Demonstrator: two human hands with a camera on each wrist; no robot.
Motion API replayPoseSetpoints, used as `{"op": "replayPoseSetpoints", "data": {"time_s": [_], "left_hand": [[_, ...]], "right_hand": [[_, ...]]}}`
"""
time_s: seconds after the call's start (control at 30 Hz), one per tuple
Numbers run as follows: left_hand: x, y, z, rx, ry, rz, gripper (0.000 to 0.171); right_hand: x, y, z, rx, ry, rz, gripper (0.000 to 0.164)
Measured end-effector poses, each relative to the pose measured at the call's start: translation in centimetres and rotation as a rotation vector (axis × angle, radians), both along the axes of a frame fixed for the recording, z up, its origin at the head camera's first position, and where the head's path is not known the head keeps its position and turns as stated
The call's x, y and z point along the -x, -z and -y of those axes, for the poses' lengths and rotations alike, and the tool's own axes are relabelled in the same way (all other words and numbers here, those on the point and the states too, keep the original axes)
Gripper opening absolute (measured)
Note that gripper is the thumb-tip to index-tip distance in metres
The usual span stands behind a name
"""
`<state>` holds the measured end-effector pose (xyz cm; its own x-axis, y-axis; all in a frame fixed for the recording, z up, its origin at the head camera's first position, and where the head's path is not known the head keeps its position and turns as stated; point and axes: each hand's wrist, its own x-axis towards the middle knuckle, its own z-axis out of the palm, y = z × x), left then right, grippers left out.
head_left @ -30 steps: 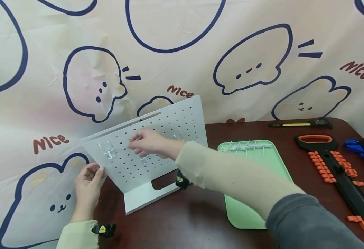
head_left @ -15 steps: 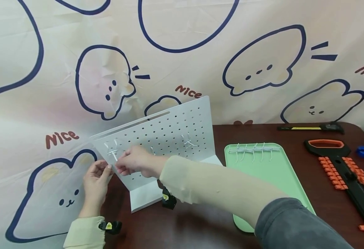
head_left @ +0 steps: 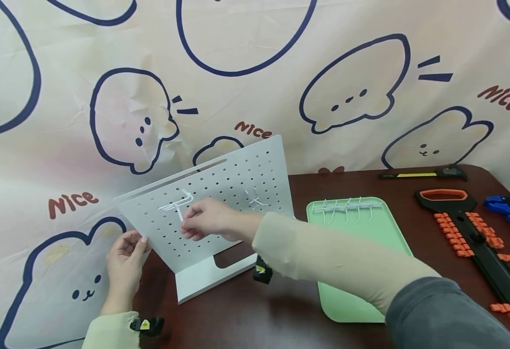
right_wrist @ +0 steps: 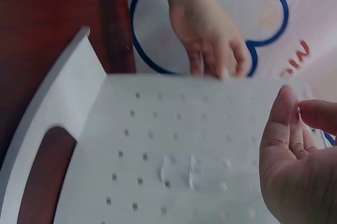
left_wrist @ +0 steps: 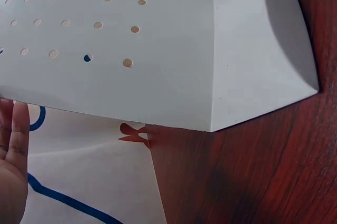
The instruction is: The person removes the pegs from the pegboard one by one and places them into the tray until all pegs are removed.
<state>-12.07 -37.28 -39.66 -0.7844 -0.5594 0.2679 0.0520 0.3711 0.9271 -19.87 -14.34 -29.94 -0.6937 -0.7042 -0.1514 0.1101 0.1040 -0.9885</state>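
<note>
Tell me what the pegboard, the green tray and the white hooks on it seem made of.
Pegboard: probably metal with matte white paint; it looks thin and crisply folded. Green tray: likely smooth plastic, judging by its even colour and rounded corners. White hooks: perhaps coated wire, being slim and curved, though plastic is possible.

Against a second ago, your right hand [head_left: 207, 218] is now pinching the white wire hook [head_left: 176, 203], which is no longer hanging by the left edge of the pegboard [head_left: 224, 186]. You are holding it farther right, turned to a new angle, and its old spot is showing bare holes.
</note>
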Motion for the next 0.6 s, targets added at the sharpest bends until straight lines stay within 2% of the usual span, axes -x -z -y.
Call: {"op": "replayPoseSetpoints", "data": {"time_s": [0.2, 0.27, 0.6], "left_hand": [[-0.1, 0.2, -0.1, 0.036, -0.019, 0.001, 0.011], [-0.1, 0.2, -0.1, 0.014, -0.019, -0.014, 0.01], [0.0, 0.2, -0.2, 0.01, -0.002, -0.019, 0.01]], "right_hand": [[1.7, -0.5, -4.5, -0.013, -0.01, -0.078, 0.018], [2.2, -0.3, -6.1, -0.026, -0.005, -0.098, 0.019], [4.8, 2.6, -14.5, -0.135, 0.147, -0.121, 0.02]]}}
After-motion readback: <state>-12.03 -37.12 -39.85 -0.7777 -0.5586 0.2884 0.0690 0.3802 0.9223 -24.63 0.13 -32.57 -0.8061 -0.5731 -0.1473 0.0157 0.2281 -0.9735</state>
